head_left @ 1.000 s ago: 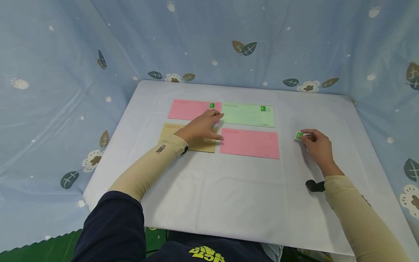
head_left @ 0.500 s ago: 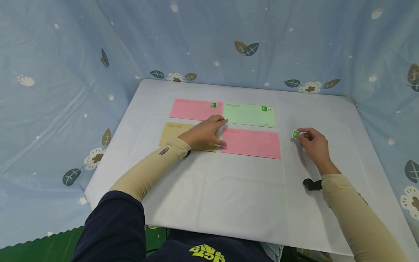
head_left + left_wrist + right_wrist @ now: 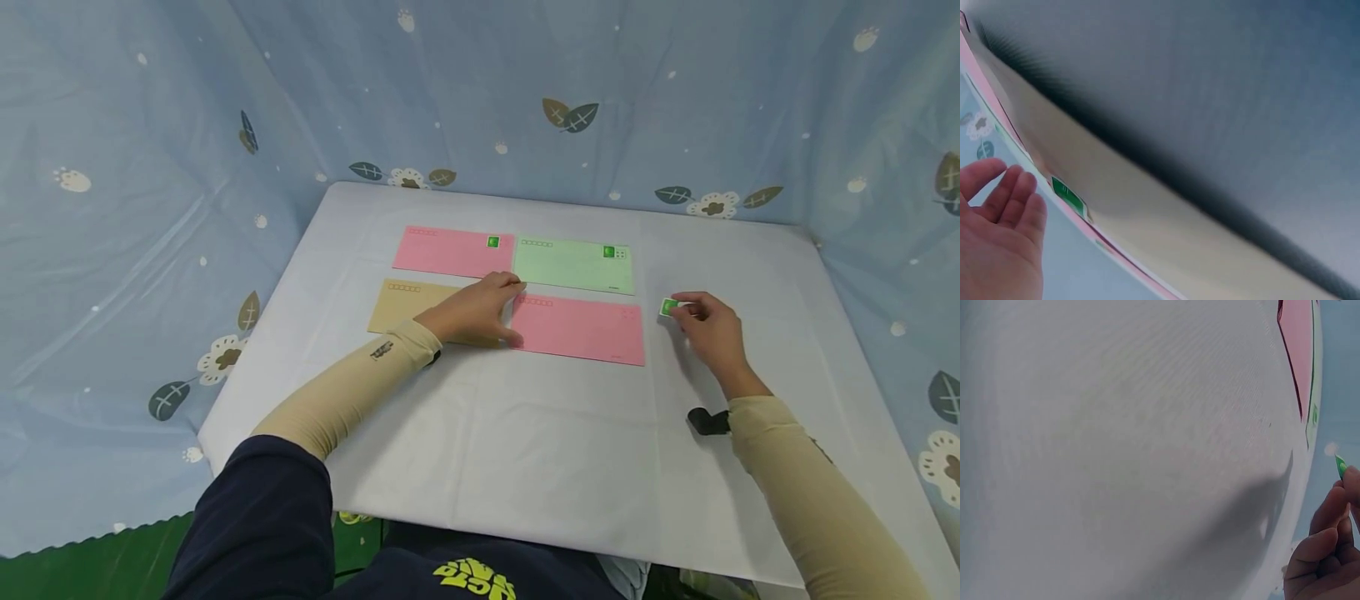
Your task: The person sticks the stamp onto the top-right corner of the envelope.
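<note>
My right hand (image 3: 712,333) pinches a small green stamp with a white border (image 3: 668,307) between thumb and fingertips, just right of the envelopes. The fingers of my left hand (image 3: 474,308) are spread at the left end of the lower right pink envelope (image 3: 581,331). That hand covers part of the yellow envelope (image 3: 405,310). At the yellow envelope's edge a green stamp (image 3: 1068,197) shows in the left wrist view. Behind lie a pink envelope (image 3: 442,252) with a green stamp (image 3: 492,242) and a green envelope (image 3: 562,268) with a green stamp (image 3: 608,252).
A white cloth (image 3: 555,450) covers the table under all the envelopes. Blue patterned curtains (image 3: 465,83) hang behind and along both sides. A black strap end (image 3: 707,421) sticks out at the right wrist.
My right hand has moved slightly left with the stamp. The left hand has shifted a little nearer me, down along the lower pink envelope's left end.
</note>
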Demonstrator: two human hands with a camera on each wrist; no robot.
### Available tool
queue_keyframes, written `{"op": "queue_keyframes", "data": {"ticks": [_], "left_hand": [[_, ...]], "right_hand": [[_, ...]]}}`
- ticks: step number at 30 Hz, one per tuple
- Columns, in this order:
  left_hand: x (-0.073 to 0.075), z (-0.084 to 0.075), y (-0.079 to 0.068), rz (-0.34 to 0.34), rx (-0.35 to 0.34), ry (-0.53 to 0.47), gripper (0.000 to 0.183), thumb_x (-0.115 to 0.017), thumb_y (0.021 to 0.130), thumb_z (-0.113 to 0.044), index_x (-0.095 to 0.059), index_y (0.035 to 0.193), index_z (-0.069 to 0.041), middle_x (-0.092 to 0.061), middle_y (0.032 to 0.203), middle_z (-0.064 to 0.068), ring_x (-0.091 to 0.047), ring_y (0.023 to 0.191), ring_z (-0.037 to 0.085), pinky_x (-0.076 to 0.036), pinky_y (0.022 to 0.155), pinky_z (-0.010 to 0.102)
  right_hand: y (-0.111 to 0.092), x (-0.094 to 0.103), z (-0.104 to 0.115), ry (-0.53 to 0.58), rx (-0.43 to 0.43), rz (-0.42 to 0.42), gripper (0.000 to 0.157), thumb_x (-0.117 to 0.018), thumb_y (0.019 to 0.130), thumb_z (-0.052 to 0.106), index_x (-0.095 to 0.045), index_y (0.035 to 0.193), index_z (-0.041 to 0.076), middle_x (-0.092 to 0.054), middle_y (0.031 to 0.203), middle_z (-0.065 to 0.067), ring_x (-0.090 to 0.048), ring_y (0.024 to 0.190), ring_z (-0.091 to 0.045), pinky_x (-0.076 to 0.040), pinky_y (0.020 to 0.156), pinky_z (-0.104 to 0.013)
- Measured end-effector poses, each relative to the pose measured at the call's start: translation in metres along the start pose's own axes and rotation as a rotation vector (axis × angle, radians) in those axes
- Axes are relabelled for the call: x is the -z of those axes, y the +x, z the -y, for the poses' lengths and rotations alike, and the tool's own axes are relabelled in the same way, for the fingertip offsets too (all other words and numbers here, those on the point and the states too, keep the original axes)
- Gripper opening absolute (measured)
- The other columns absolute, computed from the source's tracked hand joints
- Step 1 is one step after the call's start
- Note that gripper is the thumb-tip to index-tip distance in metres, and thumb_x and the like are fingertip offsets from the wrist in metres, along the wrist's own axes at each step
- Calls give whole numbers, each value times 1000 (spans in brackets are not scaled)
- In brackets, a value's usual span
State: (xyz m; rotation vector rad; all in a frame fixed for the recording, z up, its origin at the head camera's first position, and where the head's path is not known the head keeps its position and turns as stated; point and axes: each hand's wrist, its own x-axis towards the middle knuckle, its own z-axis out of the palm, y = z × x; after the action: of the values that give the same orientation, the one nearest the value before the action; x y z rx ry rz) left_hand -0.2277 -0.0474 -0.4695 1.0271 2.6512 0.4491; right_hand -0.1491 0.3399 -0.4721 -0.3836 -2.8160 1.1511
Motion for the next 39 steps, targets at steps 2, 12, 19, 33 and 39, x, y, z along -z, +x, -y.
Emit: {"op": "queue_keyframes", "data": {"ticks": [2, 12, 19, 33, 39], "left_hand": [[0, -1, 0, 5, -2, 1, 108, -77, 79, -66, -35, 159, -8, -34, 159, 4, -30, 146, 17, -30, 120, 31], [-4, 1, 2, 18, -5, 46, 115, -75, 75, -73, -35, 158, -5, -33, 159, 6, -27, 148, 19, -28, 121, 32], [-4, 1, 3, 24, -13, 54, 116, -76, 74, -74, -35, 158, -4, -33, 159, 8, -27, 148, 21, -31, 120, 34], [-6, 2, 3, 35, -28, 91, 114, -75, 75, -74, -38, 155, -3, -34, 157, 9, -29, 146, 22, -31, 120, 35], [-6, 0, 3, 41, -28, 110, 109, -74, 76, -74, -42, 153, -2, -33, 158, 8, -28, 147, 22, -30, 120, 33]], "right_hand": [[0, -2, 1, 3, -2, 5, 36, -61, 103, 28, -64, 133, 8, -63, 110, -14, -58, 83, -19, -45, 58, -21], [1, -7, 4, 10, 6, 11, 35, -60, 103, 28, -64, 133, 9, -64, 109, -14, -59, 84, -20, -45, 59, -22], [3, -13, 5, 13, 16, 4, 33, -62, 103, 23, -65, 131, 8, -63, 108, -14, -58, 84, -20, -44, 59, -20], [3, -23, 17, 22, -9, 46, 33, -62, 103, 23, -64, 133, 10, -62, 108, -13, -57, 87, -24, -44, 59, -22], [3, -26, 20, 15, 7, 57, 33, -61, 103, 25, -64, 133, 10, -61, 108, -13, -56, 88, -25, -44, 61, -22]]}}
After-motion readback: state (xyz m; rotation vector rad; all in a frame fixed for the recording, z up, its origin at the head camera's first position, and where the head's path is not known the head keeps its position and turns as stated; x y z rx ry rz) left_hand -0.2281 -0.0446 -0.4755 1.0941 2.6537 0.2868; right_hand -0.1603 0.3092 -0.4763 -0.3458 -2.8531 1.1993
